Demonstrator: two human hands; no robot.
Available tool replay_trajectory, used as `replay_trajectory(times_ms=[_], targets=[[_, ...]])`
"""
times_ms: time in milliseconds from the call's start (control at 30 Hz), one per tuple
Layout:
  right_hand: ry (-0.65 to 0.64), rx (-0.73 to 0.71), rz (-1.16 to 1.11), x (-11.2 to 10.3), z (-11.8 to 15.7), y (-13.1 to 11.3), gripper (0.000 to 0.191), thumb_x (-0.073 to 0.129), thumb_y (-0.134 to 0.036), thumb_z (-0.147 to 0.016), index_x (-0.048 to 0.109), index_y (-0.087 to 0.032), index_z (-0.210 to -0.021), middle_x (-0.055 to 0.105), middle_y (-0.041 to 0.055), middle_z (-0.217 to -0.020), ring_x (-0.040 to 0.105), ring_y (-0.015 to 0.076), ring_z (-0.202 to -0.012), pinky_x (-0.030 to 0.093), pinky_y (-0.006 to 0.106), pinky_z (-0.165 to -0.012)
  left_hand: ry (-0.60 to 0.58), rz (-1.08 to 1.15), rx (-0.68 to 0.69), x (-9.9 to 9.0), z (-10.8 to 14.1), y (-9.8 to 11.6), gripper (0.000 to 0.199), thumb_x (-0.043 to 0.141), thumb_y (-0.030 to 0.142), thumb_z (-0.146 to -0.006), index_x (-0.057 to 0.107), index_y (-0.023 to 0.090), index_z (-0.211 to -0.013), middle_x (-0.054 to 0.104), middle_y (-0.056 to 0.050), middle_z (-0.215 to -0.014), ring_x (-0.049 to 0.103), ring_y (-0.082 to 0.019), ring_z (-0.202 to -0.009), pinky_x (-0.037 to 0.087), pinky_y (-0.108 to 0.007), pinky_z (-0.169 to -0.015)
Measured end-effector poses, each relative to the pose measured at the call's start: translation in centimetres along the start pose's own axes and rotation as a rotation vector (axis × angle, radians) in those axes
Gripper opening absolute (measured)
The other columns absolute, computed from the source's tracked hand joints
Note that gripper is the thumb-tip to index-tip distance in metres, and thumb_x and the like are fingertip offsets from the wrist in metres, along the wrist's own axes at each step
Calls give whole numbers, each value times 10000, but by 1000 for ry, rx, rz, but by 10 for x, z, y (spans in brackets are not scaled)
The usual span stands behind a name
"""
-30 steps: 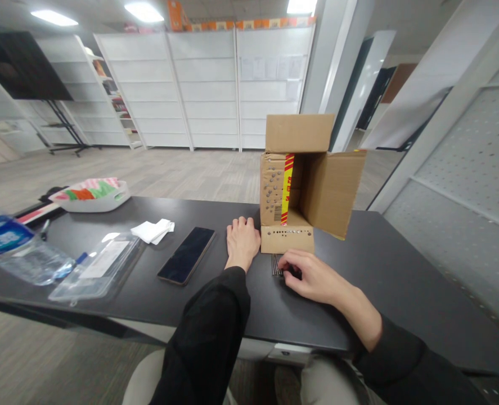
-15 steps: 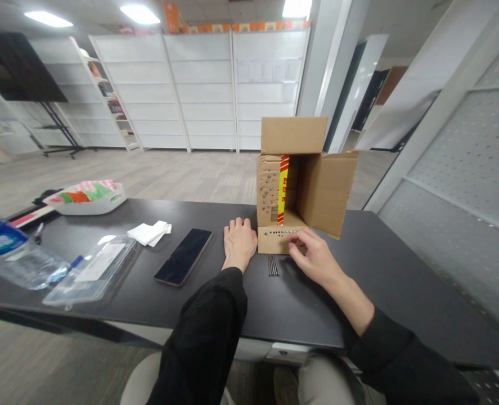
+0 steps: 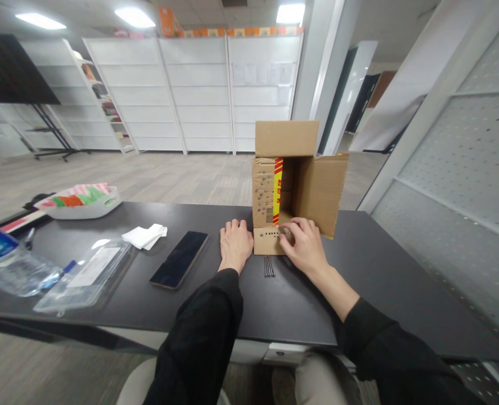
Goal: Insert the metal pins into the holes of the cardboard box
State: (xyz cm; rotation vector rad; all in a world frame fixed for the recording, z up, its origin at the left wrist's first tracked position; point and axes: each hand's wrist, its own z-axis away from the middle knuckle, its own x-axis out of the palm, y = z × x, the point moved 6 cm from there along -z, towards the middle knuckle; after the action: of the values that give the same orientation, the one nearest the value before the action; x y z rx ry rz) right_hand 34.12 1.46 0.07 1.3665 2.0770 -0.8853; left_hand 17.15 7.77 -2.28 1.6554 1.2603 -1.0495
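Left hand [image 3: 235,246] flat on table [image 3: 380,281], fingers together, touching box [image 3: 293,185]. Right hand [image 3: 303,246] pinching nail [image 3: 283,231] at box flap; nails [image 3: 268,265] below.

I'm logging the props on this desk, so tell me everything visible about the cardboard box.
The cardboard box is plain brown corrugated board, lying on its side on the black table with its opening toward the camera and flaps spread up, right and down. A red-and-yellow tape strip and a barcode mark its left flap, which shows rows of small holes. The lower flap, also holed, lies on the table. The right hand rests on that flap; the left hand lies flat beside it.
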Motion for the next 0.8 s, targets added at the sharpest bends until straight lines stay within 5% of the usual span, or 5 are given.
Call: replay_trajectory(times_ms=[200, 800], targets=[[-32, -14, 26, 7, 0, -3, 305, 565, -261, -884, 666, -188, -1163, 618, 136, -1177, 512, 304, -1092, 410, 467, -906, 8, -5, 0, 1, -1, 0, 224, 413, 214, -925, 614, 181, -1018, 617, -121, -1074, 532, -270, -1064, 404, -393, -881], [-45, -20, 56, 8, 5, -11, 229, 556, -244, -913, 695, -203, -1091, 672, 86, -1075, 540, 255, -1053, 363, 406, -871, 24, -21, 8, 1, -1, 1, 230, 419, 221, -919, 622, 171, -1016, 623, -117, -1052, 539, -278, -1045, 413, -401, -856]])
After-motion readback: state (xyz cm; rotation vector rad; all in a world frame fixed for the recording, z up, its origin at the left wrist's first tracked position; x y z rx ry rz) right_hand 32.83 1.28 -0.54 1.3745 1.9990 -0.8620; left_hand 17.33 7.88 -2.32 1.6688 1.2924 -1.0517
